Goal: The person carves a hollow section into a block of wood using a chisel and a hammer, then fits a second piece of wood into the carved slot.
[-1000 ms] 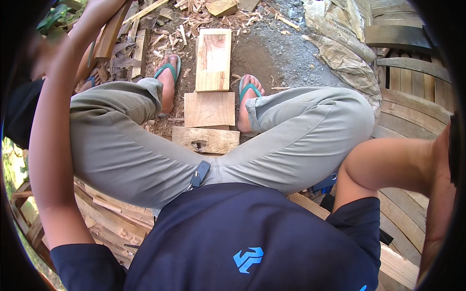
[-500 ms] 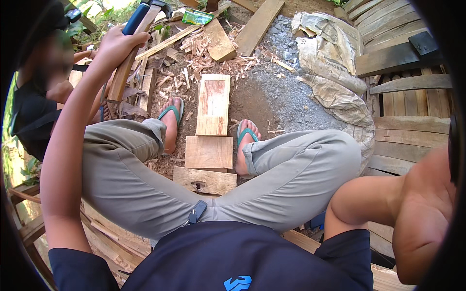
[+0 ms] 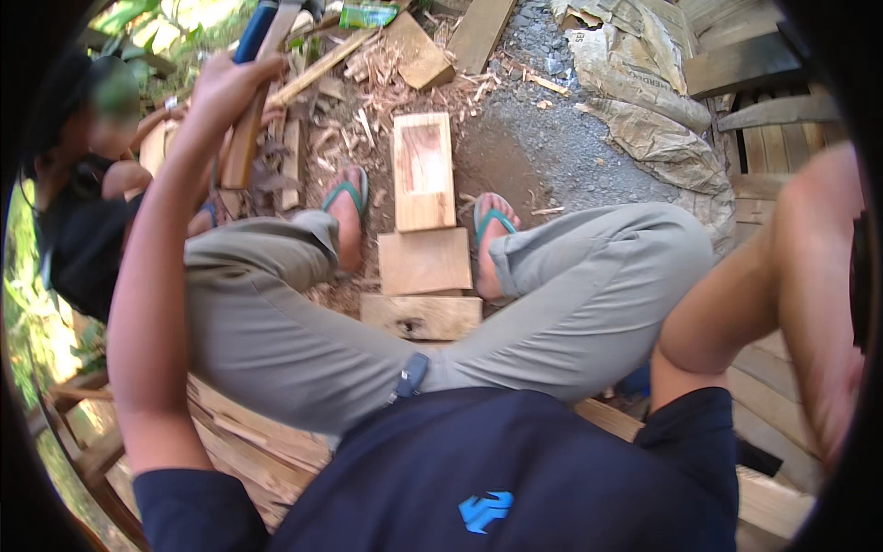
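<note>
My left hand (image 3: 230,85), raised at the upper left, is closed around the wooden handle of a hammer (image 3: 244,152). The hammer's metal head is partly cut off at the top edge. Against that handle, in the same grip, lies a tool with a blue handle (image 3: 255,32); its other end is hidden. My right hand (image 3: 819,294) is raised at the far right, close to the camera, its fingers blurred and partly cut off. Between my feet lies a light wood block (image 3: 445,175) with a rectangular recess in its top. It meets a shorter board (image 3: 425,261) nearer me.
Another piece of wood (image 3: 418,317) lies closest to my lap. Wood shavings (image 3: 368,110), offcuts and a green packet (image 3: 369,15) are scattered beyond. Gravel (image 3: 561,120) and a crumpled paper sack (image 3: 644,110) lie right. A person in black (image 3: 78,221) sits at the left.
My view has shifted, so the blocks and my legs sit higher and further right. My right hand has swung up along the right edge. The left still grips both tools.
</note>
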Motion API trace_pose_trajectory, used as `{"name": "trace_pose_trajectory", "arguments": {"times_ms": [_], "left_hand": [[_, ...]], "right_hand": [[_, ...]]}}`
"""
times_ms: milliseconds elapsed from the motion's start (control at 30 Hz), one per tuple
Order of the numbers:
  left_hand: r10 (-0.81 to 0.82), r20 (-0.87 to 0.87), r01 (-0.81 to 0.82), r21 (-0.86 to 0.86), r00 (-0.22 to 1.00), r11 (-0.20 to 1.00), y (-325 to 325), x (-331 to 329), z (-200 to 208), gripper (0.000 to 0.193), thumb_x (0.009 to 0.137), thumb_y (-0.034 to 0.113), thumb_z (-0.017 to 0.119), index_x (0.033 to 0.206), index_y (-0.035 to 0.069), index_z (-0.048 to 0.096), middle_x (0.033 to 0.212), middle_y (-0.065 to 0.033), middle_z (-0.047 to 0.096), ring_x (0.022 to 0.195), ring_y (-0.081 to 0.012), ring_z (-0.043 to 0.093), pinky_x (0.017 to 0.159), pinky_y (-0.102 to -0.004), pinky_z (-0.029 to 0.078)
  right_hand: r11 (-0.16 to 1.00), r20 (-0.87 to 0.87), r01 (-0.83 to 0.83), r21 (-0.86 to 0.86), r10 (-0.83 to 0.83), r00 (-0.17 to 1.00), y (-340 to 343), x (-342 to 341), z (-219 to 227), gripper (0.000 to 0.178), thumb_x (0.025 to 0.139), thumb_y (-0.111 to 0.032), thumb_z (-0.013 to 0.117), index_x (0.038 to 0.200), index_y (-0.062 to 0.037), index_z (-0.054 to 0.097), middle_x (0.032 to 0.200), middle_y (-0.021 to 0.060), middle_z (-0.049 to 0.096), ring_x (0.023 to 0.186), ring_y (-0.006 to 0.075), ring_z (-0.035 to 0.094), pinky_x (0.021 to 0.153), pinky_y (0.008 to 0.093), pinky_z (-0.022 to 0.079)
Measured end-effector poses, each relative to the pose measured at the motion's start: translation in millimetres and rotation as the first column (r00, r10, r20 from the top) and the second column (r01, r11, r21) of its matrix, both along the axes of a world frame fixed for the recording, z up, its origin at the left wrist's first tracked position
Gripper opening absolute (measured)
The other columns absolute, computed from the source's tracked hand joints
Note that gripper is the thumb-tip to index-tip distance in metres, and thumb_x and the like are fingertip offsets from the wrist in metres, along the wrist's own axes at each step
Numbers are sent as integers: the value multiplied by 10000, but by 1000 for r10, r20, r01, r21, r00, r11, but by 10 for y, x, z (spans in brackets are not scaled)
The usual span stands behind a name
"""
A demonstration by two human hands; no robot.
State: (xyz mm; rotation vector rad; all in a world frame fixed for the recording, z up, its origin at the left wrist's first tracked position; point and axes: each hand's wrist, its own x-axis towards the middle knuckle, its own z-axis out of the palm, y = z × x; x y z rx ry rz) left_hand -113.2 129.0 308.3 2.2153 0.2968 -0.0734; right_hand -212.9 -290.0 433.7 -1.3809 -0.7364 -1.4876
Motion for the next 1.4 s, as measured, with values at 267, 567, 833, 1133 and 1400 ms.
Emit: {"name": "trace_pose_trajectory", "arguments": {"times_ms": [267,567,833,1133,1400], "left_hand": [[-139,-2,138,140,990,981,-37,95,52,387,820,406,774,878,26,724,747,-5,641,660,-81,548,625,-252,409],[-150,48,140,175,987,975,-47,67,24,447,792,488,769,897,54,745,739,-21,640,642,-116,543,627,-278,415],[-114,34,106,181,993,978,-5,58,24,431,799,470,768,889,50,736,710,-25,625,617,-118,575,578,-283,431],[-28,-11,29,145,1000,989,59,-3,32,409,799,449,765,852,45,729,708,-17,626,633,-117,575,612,-280,439],[-142,49,132,163,989,978,30,-10,21,413,791,454,762,820,42,748,744,-25,662,686,-120,579,671,-282,433]], "right_hand": [[833,-741,-160,-530,-363,565,511,1303,-1638,277,952,-241,593,1095,-9,644,894,157,700,854,250,706,708,413,542],[552,-690,-555,-622,-721,56,1519,198,-3501,576,862,-385,680,1388,-179,565,1414,231,456,1300,429,497,1026,575,455],[534,-577,-498,-683,-813,-80,1827,-125,-3827,886,792,-639,715,1506,-200,426,1621,279,227,1481,498,237,1094,677,315],[463,-549,-548,-697,-835,-6,1599,-176,-3952,684,843,-618,660,1254,-71,690,1551,196,356,1374,372,377,1089,595,349],[307,-507,-488,-817,-787,352,1595,-159,-4181,692,891,-664,568,1265,-92,680,1299,182,613,1265,312,521,1100,662,281]]}}
